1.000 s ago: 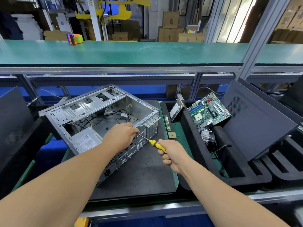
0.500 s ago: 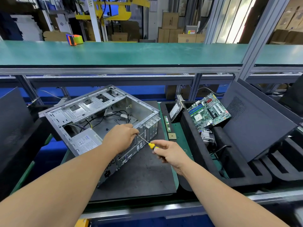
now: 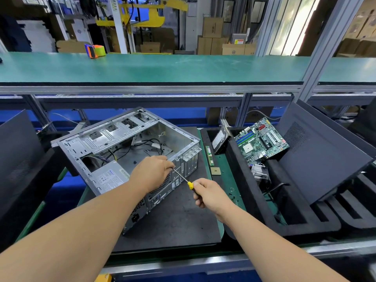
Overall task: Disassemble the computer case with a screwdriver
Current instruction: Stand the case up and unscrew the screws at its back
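Note:
An open silver computer case (image 3: 114, 139) lies on its side on a dark mat (image 3: 183, 220), with the power supply (image 3: 109, 177) still inside at its near left. My left hand (image 3: 152, 171) rests on the case's rear top edge, fingers curled over the screwdriver tip. My right hand (image 3: 207, 193) grips the yellow-handled screwdriver (image 3: 186, 181), whose thin shaft points up-left into the rear panel beneath my left fingers. The tip itself is hidden.
A RAM stick (image 3: 210, 155) and a CPU chip (image 3: 215, 171) lie on the green strip right of the mat. A black foam tray (image 3: 254, 200) holds a motherboard (image 3: 261, 140), a hard drive (image 3: 220, 140) and a heatsink (image 3: 259, 173). A dark side panel (image 3: 319, 155) leans at right.
My right hand has shifted its hold along the screwdriver handle, turning it, while the shaft stays at the rear panel. My left hand has stayed on the case edge.

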